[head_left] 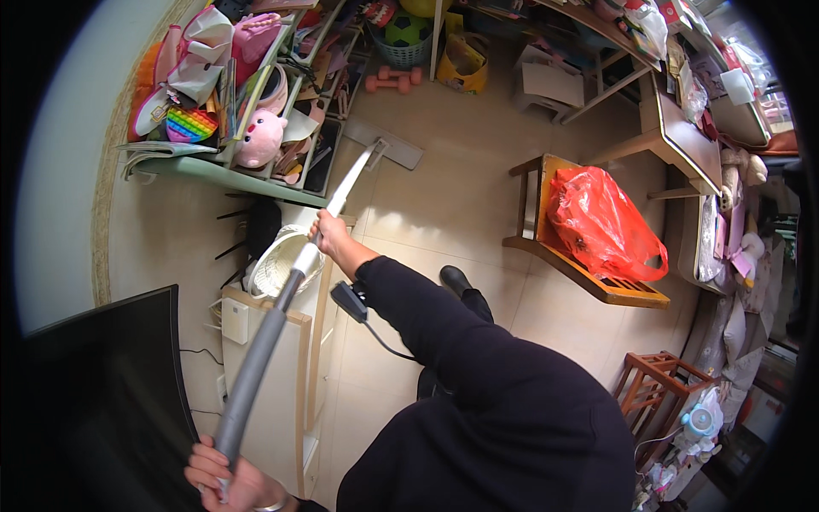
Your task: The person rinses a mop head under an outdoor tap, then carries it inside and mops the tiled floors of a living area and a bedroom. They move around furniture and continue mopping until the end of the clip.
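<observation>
A long flat mop [345, 189] slants across the left half of the head view, with a white pole and a grey padded grip. Its flat, pale grey head [399, 154] lies on the floor beside the shelf's lower corner. My left hand [229, 480], at the lower left, is closed around the grip's near end. Farther up, my right hand [331, 237] wraps round the white part of the pole. By my right forearm hangs a small black device [348, 301] on a cable.
A green-edged toy shelf [213, 175] stands at the far left, with pink dumbbells [394, 79] on the floor beyond. Close to the pole are a white basket [277, 269] and a cabinet [269, 341]. At right, a wooden chair [546, 239] bears a red plastic bag [601, 224].
</observation>
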`<act>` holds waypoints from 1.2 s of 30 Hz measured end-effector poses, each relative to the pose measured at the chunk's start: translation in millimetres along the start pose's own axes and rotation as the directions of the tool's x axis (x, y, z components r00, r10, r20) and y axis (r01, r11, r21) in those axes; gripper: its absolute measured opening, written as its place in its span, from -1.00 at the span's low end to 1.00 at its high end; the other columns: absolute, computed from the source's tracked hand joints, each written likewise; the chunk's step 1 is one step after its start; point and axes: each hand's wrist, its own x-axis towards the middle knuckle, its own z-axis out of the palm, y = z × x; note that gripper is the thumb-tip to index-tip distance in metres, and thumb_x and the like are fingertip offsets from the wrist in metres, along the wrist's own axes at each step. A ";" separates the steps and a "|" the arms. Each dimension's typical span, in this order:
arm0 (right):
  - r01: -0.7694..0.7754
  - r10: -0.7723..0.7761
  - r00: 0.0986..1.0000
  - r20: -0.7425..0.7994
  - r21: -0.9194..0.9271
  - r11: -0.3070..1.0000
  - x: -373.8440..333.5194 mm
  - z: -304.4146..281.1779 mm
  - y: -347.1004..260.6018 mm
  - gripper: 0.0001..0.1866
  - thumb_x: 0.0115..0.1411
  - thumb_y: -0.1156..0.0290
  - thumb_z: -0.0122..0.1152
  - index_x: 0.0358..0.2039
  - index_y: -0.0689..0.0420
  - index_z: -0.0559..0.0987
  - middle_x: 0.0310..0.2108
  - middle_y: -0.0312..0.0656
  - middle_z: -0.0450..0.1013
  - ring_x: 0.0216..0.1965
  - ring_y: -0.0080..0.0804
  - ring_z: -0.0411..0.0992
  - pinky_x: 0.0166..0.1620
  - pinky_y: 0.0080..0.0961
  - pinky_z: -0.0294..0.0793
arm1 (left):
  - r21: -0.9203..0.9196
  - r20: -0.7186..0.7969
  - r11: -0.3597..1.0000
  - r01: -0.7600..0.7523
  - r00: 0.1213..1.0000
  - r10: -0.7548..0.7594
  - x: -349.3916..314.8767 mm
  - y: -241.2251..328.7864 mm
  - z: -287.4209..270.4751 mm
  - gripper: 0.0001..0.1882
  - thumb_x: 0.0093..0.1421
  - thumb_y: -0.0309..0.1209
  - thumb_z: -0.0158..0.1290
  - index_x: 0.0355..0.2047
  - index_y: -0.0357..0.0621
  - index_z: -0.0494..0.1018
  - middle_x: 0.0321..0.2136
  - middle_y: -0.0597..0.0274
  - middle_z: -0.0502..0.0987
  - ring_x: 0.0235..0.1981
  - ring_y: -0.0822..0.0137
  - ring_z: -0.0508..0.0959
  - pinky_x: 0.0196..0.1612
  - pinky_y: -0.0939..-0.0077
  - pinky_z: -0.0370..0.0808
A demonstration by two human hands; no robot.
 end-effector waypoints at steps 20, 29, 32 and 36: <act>0.044 -0.292 0.836 0.465 0.473 0.880 -143.7 -140.4 -100.4 -0.81 0.09 0.29 0.01 -0.54 0.13 0.36 -0.59 -0.17 0.37 -0.48 -0.30 0.36 -0.23 -0.36 0.40 | -0.354 0.874 0.882 0.311 -0.225 0.430 52.1 61.0 156.8 -0.70 0.01 -0.34 0.03 -0.84 0.11 0.32 -0.87 0.56 0.36 -0.82 0.70 0.37 -0.47 0.82 0.44; -0.094 -0.014 0.971 0.237 0.440 0.893 -153.9 -107.5 -53.4 -0.87 -0.09 0.45 -0.03 -0.62 0.17 0.25 -0.74 -0.11 0.27 -0.71 -0.25 0.25 -0.50 -0.34 0.40 | -0.154 0.672 0.976 -0.152 0.708 0.217 10.1 100.9 24.9 -0.69 -0.10 -0.18 -0.01 -0.61 -0.03 0.11 -0.67 0.41 0.11 -0.64 0.50 0.11 -0.48 0.58 0.01; -0.216 0.136 0.965 0.226 0.383 0.898 -125.1 -90.2 -26.6 -0.85 -0.04 0.44 -0.03 -0.64 0.13 0.22 -0.76 -0.22 0.20 -0.74 -0.37 0.20 -0.61 -0.47 0.33 | -0.006 0.519 0.952 -0.306 0.813 0.265 -26.7 108.5 -4.8 -0.66 0.09 -0.26 -0.17 -0.75 0.02 0.02 -0.79 0.44 0.00 -0.71 0.55 0.06 -0.52 0.60 0.03; -0.289 0.230 0.938 0.260 0.213 0.933 -75.4 -62.2 -31.0 -0.86 -0.02 0.44 -0.02 -0.51 0.18 0.24 -0.71 -0.21 0.24 -0.72 -0.38 0.24 -0.60 -0.45 0.37 | 0.148 0.482 0.859 -0.490 0.794 0.370 -52.5 81.7 8.3 -0.56 0.27 -0.17 -0.47 -0.72 -0.06 0.08 -0.87 0.34 0.06 -0.84 0.41 0.15 -0.59 0.43 0.28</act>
